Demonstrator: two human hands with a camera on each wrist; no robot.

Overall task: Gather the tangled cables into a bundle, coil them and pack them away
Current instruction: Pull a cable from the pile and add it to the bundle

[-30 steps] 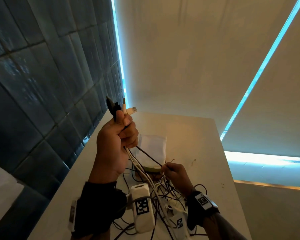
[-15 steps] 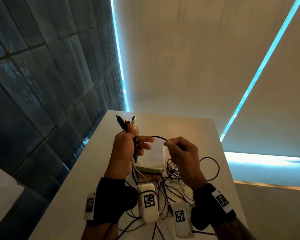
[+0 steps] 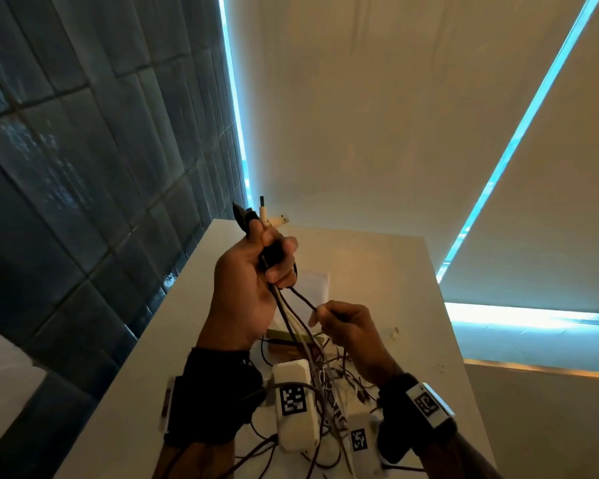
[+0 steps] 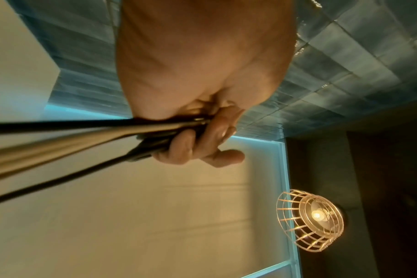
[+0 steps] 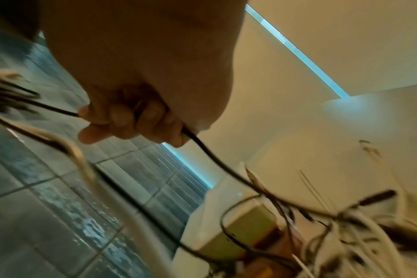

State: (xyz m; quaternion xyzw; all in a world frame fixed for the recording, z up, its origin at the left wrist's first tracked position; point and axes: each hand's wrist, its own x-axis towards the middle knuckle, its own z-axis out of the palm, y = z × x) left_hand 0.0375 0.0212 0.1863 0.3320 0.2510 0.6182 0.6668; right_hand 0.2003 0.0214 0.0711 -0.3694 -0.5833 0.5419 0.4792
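**Cable ends bunched in the left fist, one dark strand pinched by the right**

Held upright above the tabletop [image 3: 377,271]: a bunch of cables [image 3: 293,319], dark and white together, running down from the fist into a loose tangle [image 3: 329,385] on the surface between the two wrists. Plug ends [image 3: 268,217] sticking out of the top of the fist — a dark one, a white one with a dark tip, a pale USB-style one pointing right.

Left hand [image 3: 246,285] closed tight round the bunch, fingers curled over it, thumb pressed along the top. From the left wrist view, same grip: fingers [image 4: 193,148] wrapped round several strands that leave toward the left edge, blurred.

Right hand [image 3: 346,326] lower and to the right, near the left one but not touching it. Pinching a single dark cable [image 3: 303,299] that spans the gap up to the left fist. From the right wrist view, fingers [image 5: 131,120] curled round that strand, which passes through the hand and droops toward the tangle.

Behind the hands on the tabletop, a white pouch-like thing [image 3: 317,281], mostly hidden, and under it a flat olive-edged item [image 3: 284,335]; what either is, cannot tell. White tagged wrist units [image 3: 294,406] over the tangle. Dark tiled wall [image 3: 83,167] to the left, pale wall ahead with blue light strips [image 3: 519,133]. Caged lamp [image 4: 312,222] seen from the left wrist.
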